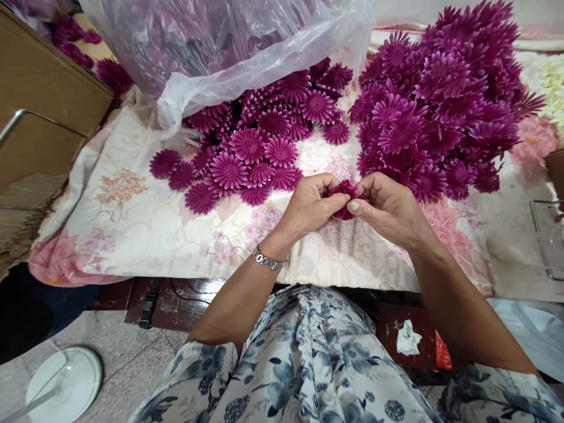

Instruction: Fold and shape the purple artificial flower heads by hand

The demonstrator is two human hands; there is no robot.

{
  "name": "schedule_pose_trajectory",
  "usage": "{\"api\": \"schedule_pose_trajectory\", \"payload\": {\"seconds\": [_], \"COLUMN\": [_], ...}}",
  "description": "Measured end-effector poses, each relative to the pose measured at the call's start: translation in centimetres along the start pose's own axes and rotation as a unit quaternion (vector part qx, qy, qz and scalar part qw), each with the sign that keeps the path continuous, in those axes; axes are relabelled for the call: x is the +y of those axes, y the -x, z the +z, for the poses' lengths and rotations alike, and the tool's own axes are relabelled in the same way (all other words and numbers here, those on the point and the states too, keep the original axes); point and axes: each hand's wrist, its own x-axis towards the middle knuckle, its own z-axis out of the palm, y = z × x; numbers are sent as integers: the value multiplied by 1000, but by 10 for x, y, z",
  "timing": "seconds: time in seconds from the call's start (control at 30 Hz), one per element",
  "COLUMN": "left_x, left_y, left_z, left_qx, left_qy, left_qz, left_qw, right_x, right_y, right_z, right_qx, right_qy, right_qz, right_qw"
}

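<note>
Here, magenta flower [345, 188] between fingers [373, 184]

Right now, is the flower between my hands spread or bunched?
Bunched: the held flower shows crowded, ruffled petals, unlike the spread blooms on the tablecloth.

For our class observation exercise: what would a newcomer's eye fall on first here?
Probably the big heap of magenta flowers at the upper right. Left of it, more magenta blooms spread by a translucent plastic bag. Nearer the person, the left hand and right hand pinch a small magenta piece over a floral cloth.
</note>
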Motion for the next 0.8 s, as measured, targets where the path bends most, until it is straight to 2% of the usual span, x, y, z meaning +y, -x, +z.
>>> {"api": "schedule_pose_trajectory", "payload": {"seconds": [0.2,0.27,0.4,0.67,0.8], "left_x": [-1,-1,-1,2,0], "left_y": [0,0,0,3,1], "left_z": [-2,-2,-3,1,0], "left_qx": [-39,-34,1,20,28], "left_qy": [-10,-63,-182,-293,-274], "left_qz": [4,37,103,148,142], "left_qw": [999,997,978,944,951], "right_x": [7,1,-14,-9,-6], "right_y": [-1,0,1,1,2], "right_z": [-3,-3,0,9,13], "right_qx": [5,12,60,93,111], "right_qy": [58,128,288,329,367], "right_qz": [-13,-15,-69,-103,-133], "right_qw": [998,992,953,934,914]}}
